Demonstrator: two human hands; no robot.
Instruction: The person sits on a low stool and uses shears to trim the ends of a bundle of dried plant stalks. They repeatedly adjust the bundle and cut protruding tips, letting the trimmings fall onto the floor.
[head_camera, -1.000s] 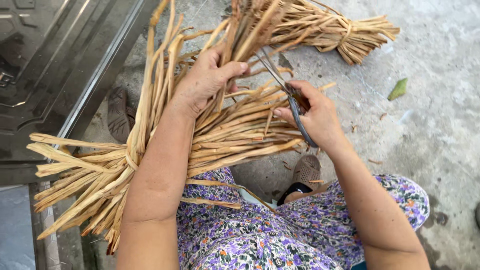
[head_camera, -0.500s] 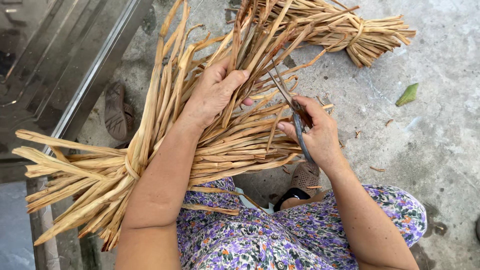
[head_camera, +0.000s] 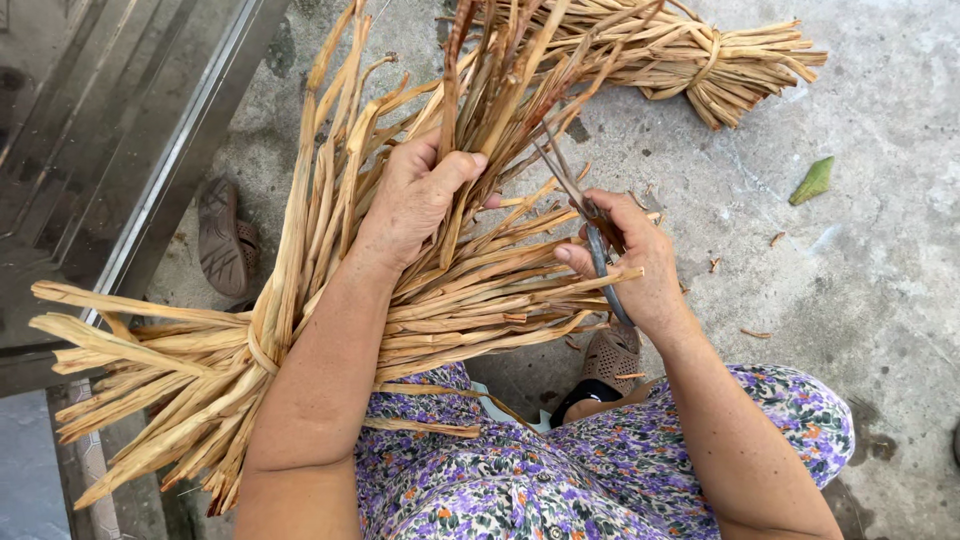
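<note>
- Two hands at work, as we record them: left hand (head_camera: 420, 195) with its grip closed around a fan of dried straw-coloured leaf strips (head_camera: 330, 300), a tied bundle lying across our lap and out over the concrete floor (head_camera: 880, 300).
- Right hand (head_camera: 635, 265): grip closed on the handles of scissors (head_camera: 580, 205), blades parted, tips among the strips just beside the left thumb.
- Risk, in our judgement: blades so near the thumb could nick it; stiff strips may spring and throw the cut off line.
- Second tied bundle (head_camera: 690, 50): floor, upper right.
- Packages, labels, signs: none seen; one green leaf (head_camera: 815, 180), one sandal (head_camera: 222, 235).
</note>
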